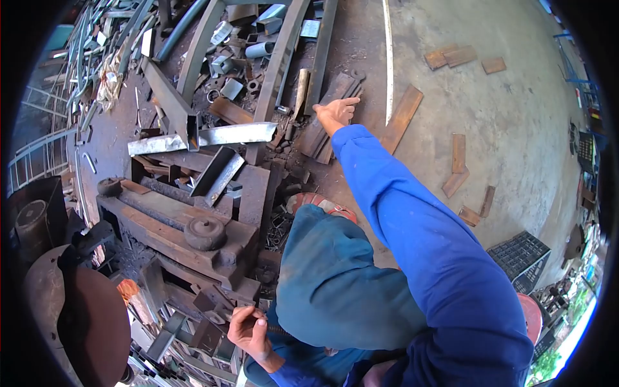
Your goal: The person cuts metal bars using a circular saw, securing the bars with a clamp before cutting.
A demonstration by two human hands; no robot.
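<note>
My right hand is stretched far forward with its fingers extended, and it holds nothing that I can see. Beneath and beside it lie long dark rusty metal bars on the floor. Close to my body, my left hand is closed with curled fingers beside a rusty metal fitting; what it grips, if anything, I cannot make out. In front of that hand stands a heavy rusty machine with a round knob on top.
A large brown disc under a metal guard is at lower left. Metal offcuts and steel channels crowd the left. Brown flat plates, a white strip and a black crate lie on the concrete floor at right.
</note>
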